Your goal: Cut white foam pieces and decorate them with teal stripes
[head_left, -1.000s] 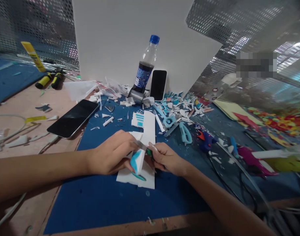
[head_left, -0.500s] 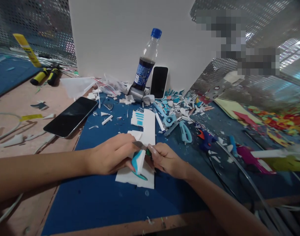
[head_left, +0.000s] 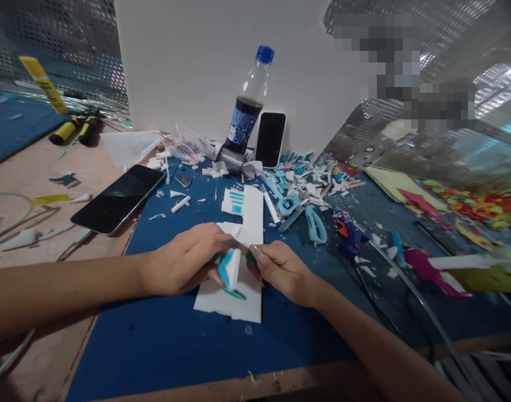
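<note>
My left hand [head_left: 188,259] is closed round a small white and blue foam piece [head_left: 229,271], which tilts over a white foam sheet [head_left: 252,223]. My right hand [head_left: 287,273] grips a craft knife [head_left: 239,245] by its green handle; the blade points left and lies against or just above the top of the piece, near my left fingers. Whether the blade is cutting in, I cannot tell. A thin green strip [head_left: 234,293] shows below the piece. Farther up the sheet sits a white scrap with blue stripes [head_left: 234,201].
Behind my hands stand a dark drink bottle [head_left: 244,117] and a propped phone [head_left: 271,139]. Another phone [head_left: 119,200] lies left. Foam scraps [head_left: 297,181], light-blue scissors [head_left: 316,225] and a blue glue gun [head_left: 351,239] spread rightward. A co-worker's sleeve [head_left: 379,146] shows behind.
The foam piece has shifted slightly left and up and turned a little in my left hand. The knife blade has moved slightly, its handle still in my right hand.
</note>
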`<state>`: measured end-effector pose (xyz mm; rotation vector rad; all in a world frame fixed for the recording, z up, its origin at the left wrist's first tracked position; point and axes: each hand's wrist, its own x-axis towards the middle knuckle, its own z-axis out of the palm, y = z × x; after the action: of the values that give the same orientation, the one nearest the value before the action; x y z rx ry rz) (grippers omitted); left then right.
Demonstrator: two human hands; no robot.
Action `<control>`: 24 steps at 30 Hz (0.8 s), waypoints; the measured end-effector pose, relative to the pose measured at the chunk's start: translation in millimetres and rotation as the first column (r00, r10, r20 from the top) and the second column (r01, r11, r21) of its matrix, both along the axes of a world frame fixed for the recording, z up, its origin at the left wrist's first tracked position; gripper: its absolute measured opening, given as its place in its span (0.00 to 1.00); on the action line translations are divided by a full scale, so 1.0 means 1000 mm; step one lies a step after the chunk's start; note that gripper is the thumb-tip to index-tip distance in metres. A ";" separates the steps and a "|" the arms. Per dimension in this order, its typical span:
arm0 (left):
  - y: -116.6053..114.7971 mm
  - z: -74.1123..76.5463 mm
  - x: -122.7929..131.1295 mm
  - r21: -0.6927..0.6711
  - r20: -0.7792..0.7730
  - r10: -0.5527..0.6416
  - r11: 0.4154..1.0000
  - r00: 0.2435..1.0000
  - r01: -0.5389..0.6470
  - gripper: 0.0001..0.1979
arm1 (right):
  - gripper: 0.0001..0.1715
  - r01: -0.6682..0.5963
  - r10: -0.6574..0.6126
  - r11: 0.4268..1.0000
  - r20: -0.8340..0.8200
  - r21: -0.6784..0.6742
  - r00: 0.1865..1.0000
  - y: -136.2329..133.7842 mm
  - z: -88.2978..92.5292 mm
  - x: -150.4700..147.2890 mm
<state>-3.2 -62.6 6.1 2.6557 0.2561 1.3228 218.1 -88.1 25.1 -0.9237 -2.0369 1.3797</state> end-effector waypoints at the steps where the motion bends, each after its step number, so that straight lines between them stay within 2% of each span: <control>1: 0.000 0.000 0.000 0.000 -0.004 0.001 1.000 1.000 -0.001 0.10 | 0.28 0.000 0.000 1.000 0.016 0.011 1.000 0.001 -0.001 0.001; 11: 0.001 -0.001 0.002 0.008 -0.027 -0.005 1.000 1.000 0.006 0.09 | 0.33 -0.002 -0.013 0.997 0.201 0.073 0.980 0.004 0.006 0.004; 24: 0.002 0.000 0.000 -0.012 -0.073 -0.014 1.000 0.997 0.014 0.10 | 0.33 -0.044 0.042 0.999 0.129 0.013 0.991 0.005 0.001 0.006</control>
<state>-3.0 -60.3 6.1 2.6948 0.2531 1.2179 223.9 -83.4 26.5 -0.9904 -2.1714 1.3559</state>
